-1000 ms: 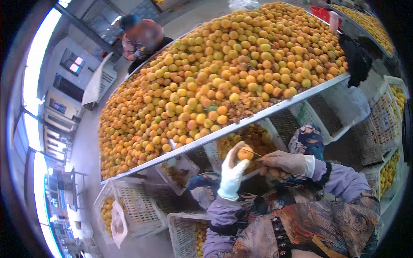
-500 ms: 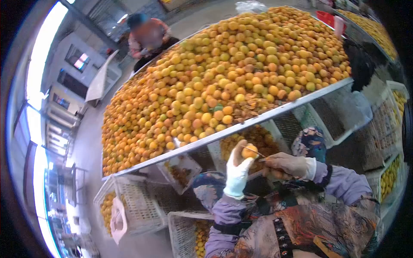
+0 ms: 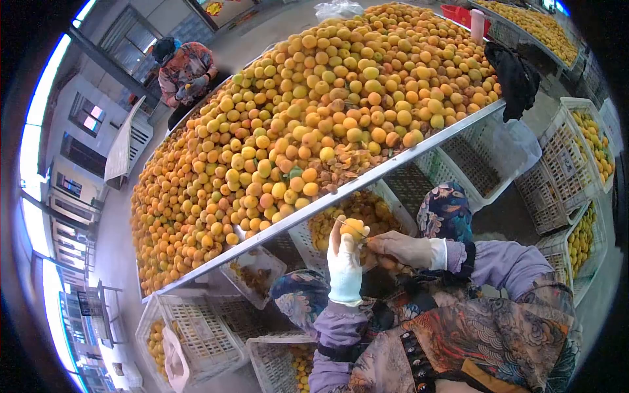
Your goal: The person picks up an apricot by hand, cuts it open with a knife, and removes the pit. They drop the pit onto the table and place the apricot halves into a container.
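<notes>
My left hand (image 3: 344, 262), in a white glove with bare-looking fingertips, holds a yellow-orange fruit (image 3: 354, 228) between fingers and thumb. Close beside it on the right, my right hand (image 3: 409, 250) is closed round a thin tool, whose tip reaches the fruit; most of the tool is hidden by the fingers. Both hands are just below the metal edge of a large table (image 3: 367, 178) heaped with whole apricot-like fruits (image 3: 262, 141). Beneath the hands stands a crate of orange fruit pieces (image 3: 377, 213).
White crates (image 3: 209, 334) with fruit stand at lower left, and stacked crates (image 3: 557, 164) at right. Across the table at upper left sits another person (image 3: 187, 69). A black cloth (image 3: 514, 78) hangs from the table's right corner, near a pink bottle (image 3: 477, 26).
The view has shifted, so the table and my hands appear further left. The fruit is still in my left hand, and the tool has moved against it.
</notes>
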A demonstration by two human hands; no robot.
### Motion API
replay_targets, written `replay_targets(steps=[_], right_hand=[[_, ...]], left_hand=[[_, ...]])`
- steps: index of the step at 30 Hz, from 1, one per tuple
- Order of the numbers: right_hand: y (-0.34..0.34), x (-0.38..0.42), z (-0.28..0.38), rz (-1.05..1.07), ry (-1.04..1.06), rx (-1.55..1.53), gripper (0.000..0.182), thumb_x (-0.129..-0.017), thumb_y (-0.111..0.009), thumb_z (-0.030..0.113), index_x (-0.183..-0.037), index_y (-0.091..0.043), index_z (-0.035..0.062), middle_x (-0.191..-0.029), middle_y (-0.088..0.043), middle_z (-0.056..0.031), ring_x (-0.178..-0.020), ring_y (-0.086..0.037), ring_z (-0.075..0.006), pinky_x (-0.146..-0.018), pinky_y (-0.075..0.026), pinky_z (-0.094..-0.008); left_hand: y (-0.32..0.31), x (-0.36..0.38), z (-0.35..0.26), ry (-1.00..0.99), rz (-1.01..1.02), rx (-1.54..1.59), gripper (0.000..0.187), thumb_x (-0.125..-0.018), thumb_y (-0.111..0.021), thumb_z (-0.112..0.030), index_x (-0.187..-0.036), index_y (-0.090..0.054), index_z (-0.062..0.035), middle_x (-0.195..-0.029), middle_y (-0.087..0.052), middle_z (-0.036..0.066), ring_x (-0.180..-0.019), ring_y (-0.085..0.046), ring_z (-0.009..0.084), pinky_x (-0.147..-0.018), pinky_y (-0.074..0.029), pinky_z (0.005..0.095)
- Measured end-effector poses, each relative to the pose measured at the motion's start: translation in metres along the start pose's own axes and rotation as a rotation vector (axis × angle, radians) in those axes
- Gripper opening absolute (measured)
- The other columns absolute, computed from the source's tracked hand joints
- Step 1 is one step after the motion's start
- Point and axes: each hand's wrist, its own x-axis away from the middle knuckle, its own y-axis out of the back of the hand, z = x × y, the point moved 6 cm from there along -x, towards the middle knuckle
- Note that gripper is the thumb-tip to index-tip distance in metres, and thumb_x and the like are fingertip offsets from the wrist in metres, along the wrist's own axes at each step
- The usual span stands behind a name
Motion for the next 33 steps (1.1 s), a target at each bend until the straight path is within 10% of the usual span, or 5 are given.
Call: replay_targets(steps=[12,16,26,33], right_hand=[[0.003,-0.009,-0.004,-0.120,0.030,0.059,0.032,-0.095,-0.042,0.033,-0.096,-0.060,0.0063,-0.066,-0.053,0.0012,-0.056,-0.045,-0.0061,-0.047,-0.037,-0.0209],[-0.005,-0.004,0.000,-0.164,0.029,0.023,0.029,-0.094,-0.045,0.027,-0.098,-0.058,0.0013,-0.075,-0.056,0.0010,-0.064,-0.049,-0.0054,-0.054,-0.040,-0.0215],[-0.011,0.005,0.001,0.023,-0.266,-0.211,0.034,-0.093,-0.044,0.040,-0.094,-0.056,0.0085,-0.055,-0.047,-0.0001,-0.039,-0.040,-0.0092,-0.035,-0.029,-0.0227],[-0.001,-0.011,-0.017,-0.099,0.010,-0.028,0.041,-0.092,-0.045,0.046,-0.093,-0.057,0.0068,-0.055,-0.048,0.0000,-0.040,-0.040,-0.0090,-0.035,-0.029,-0.0226]], left_hand=[[0.010,-0.007,0.006,-0.032,-0.021,-0.145,0.033,-0.094,-0.047,-0.019,-0.119,-0.048,0.0007,-0.109,-0.059,0.012,-0.100,-0.056,0.0176,-0.088,-0.044,0.0300],[0.018,-0.012,0.029,0.094,-0.033,0.126,0.039,-0.096,-0.039,-0.037,-0.114,-0.052,-0.0042,-0.107,-0.061,0.012,-0.096,-0.058,0.0196,-0.086,-0.044,0.0323],[0.033,-0.016,0.029,0.053,-0.055,-0.111,0.040,-0.093,-0.050,-0.021,-0.126,-0.042,0.0011,-0.113,-0.053,0.007,-0.099,-0.055,0.0156,-0.085,-0.045,0.0277],[0.031,-0.016,0.043,0.102,-0.080,0.292,0.041,-0.092,-0.052,-0.020,-0.128,-0.041,-0.0021,-0.114,-0.054,0.009,-0.099,-0.056,0.0178,-0.086,-0.045,0.0296]])
